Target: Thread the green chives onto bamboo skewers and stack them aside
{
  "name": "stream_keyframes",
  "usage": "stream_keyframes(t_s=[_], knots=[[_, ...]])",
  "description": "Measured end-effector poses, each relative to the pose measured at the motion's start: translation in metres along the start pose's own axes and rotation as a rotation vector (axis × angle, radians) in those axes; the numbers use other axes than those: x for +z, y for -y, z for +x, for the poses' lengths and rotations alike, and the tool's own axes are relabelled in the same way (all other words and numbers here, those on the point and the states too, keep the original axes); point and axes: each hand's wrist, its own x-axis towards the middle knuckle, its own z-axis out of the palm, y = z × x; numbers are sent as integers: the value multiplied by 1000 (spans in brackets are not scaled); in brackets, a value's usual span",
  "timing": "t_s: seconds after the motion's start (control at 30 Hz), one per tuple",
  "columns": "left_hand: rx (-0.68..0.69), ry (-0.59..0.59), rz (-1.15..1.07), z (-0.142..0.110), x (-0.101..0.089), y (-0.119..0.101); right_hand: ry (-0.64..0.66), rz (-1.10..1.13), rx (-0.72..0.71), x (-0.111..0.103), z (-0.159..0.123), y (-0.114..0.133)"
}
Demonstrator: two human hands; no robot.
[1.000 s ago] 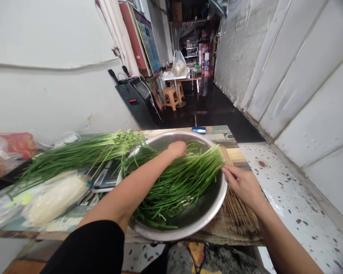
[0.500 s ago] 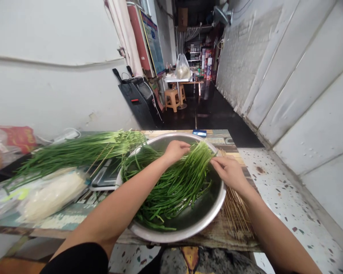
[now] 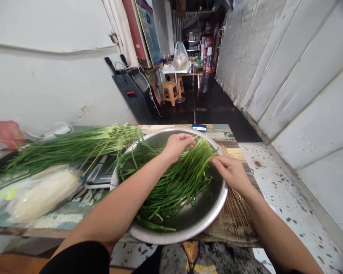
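Note:
Long green garlic chives (image 3: 171, 186) lie in a wide steel basin (image 3: 221, 203), their pale cut ends gathered at the far right rim. My left hand (image 3: 177, 146) is closed in a pinch at the left side of those pale ends, its fingertips touching chive stalks. Across from it, my right hand (image 3: 231, 169) pinches at the right side of the bunch, over the basin's rim. Thumb and forefinger are pressed together on the chives' ends. Bamboo skewers (image 3: 238, 213) lie on the table to the right of the basin, partly under my right forearm.
Another heap of chives (image 3: 74, 144) lies left of the basin, with two skewers across it. A tray-like scale (image 3: 98, 173) and a plastic bag of pale food (image 3: 45, 192) are beside it. A small blue box (image 3: 199, 128) sits behind the basin on the wooden table (image 3: 217, 232).
The view has tilted down slightly, and background things sit higher. Both hands stay at the chives' pale ends; the left fingers have moved a little to the right along them.

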Motion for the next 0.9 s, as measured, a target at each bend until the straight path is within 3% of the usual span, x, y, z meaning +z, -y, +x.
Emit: stream_keyframes(t_s=[0.4, 0.9], knots=[[-34, 12, -56, -1, 1, -2, 15, 9, 18, -1, -2, -1], [35, 11, -69, 1, 2, 2, 30, 12, 16, -2, -1, 0]])
